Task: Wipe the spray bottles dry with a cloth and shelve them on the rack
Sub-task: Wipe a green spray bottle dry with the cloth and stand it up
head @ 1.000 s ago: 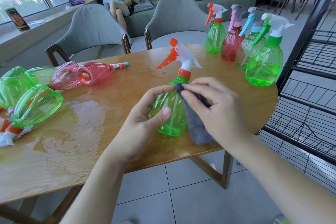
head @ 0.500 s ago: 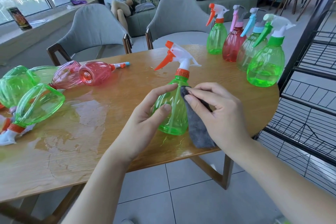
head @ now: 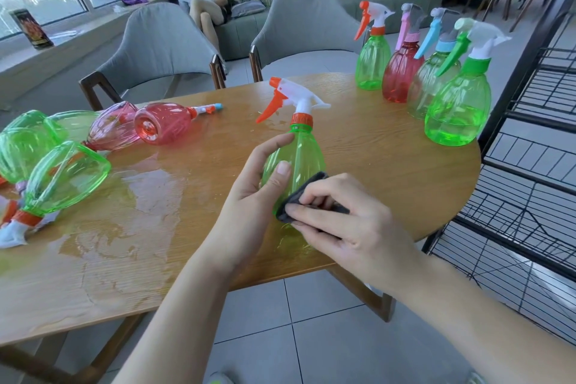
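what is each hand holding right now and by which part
Left hand grips the green spray bottle by its body; right hand pinches the dark cloth against its lower side.

On the table (head: 389, 165), four upright bottles (head: 420, 72) stand right, toppled bottles (head: 62, 159) lie left.

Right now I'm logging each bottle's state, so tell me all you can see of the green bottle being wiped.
The green spray bottle is translucent ribbed plastic with an orange collar, a white spray head and an orange trigger pointing left. It looks empty and stands roughly upright near the wooden table's front edge. The left hand holds its body, thumb on the front. The right hand presses a dark grey cloth against its lower part, hiding the base.
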{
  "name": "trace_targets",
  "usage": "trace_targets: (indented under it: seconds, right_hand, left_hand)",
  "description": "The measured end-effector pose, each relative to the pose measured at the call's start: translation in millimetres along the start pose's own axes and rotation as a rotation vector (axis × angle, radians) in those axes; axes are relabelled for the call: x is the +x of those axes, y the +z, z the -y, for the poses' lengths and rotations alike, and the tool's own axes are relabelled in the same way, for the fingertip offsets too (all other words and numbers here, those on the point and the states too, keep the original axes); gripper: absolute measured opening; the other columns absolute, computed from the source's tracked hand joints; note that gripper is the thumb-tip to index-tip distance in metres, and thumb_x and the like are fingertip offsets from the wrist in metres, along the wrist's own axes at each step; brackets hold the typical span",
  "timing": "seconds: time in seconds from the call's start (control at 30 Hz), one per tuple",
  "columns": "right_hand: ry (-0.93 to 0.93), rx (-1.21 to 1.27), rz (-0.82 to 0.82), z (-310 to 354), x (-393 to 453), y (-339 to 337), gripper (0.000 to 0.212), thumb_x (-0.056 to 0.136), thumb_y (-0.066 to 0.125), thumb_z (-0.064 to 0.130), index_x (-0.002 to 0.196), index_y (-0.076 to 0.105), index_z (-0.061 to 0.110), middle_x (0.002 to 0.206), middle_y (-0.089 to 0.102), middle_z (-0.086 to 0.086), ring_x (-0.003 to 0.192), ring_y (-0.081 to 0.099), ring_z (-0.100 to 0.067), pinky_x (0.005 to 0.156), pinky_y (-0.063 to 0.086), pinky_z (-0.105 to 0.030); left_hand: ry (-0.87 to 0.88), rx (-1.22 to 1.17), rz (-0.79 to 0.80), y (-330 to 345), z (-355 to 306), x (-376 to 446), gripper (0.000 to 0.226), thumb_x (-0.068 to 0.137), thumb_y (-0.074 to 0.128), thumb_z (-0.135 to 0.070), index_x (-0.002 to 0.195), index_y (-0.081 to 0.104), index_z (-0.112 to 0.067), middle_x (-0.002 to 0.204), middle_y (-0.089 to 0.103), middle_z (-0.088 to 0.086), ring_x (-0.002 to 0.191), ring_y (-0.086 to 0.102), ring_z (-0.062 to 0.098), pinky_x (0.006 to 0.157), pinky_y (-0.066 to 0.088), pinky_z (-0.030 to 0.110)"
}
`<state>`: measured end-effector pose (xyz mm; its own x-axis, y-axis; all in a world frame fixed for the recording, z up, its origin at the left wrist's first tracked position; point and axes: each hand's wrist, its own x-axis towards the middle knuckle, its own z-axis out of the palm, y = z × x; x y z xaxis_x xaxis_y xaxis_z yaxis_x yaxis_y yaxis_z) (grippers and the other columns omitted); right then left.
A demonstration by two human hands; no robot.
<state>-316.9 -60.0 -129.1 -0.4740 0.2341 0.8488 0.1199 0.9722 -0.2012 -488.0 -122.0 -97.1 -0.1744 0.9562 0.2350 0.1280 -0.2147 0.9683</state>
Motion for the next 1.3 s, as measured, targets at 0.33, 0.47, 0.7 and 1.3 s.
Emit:
trace_targets:
  seconds: [0.33, 0.47, 0.7, 1.3]
  right_hand:
    - [0.041, -0.003, -0.013, -7, -6, -8, 0.017, 0.096, 0.076, 0.008, 0.112, 0.080, 0.004, 0.104, 0.069, -0.010, 0.090, 0.064, -0.019, 0.083, 0.055, -0.028]
    - [0.165, 0.002, -0.098, -11, 8, -15, 0.018, 0.094, 0.077, 0.012, 0.110, 0.081, 0.005, 0.104, 0.070, -0.009, 0.091, 0.065, -0.015, 0.088, 0.051, -0.020]
    - [0.482, 0.143, -0.170, -30, 23, -43, 0.018, 0.097, 0.073, 0.018, 0.114, 0.078, 0.022, 0.104, 0.067, 0.013, 0.095, 0.064, 0.000, 0.083, 0.045, -0.012]
    - [0.292, 0.038, -0.155, -17, -5, -43, 0.019, 0.092, 0.078, 0.011, 0.110, 0.081, 0.007, 0.104, 0.068, -0.006, 0.092, 0.065, -0.011, 0.086, 0.049, -0.018]
  left_hand:
    - [-0.022, -0.092, -0.004, -7, 7, 1, 0.040, 0.103, 0.055, -0.034, 0.142, 0.059, -0.040, 0.121, 0.072, 0.019, 0.109, 0.069, 0.035, 0.098, 0.051, 0.054]
    - [0.031, -0.036, 0.077, -3, 9, 0, 0.042, 0.103, 0.056, -0.030, 0.146, 0.056, -0.033, 0.135, 0.068, 0.011, 0.126, 0.065, 0.034, 0.107, 0.051, 0.050]
    - [0.065, 0.058, 0.167, 10, 12, 4, 0.043, 0.105, 0.057, -0.031, 0.148, 0.055, -0.028, 0.150, 0.059, 0.005, 0.144, 0.051, 0.032, 0.121, 0.036, 0.062]
    - [0.010, -0.102, 0.154, 28, 7, 5, 0.038, 0.106, 0.052, -0.034, 0.144, 0.059, -0.034, 0.142, 0.064, 0.008, 0.128, 0.062, 0.031, 0.106, 0.047, 0.050]
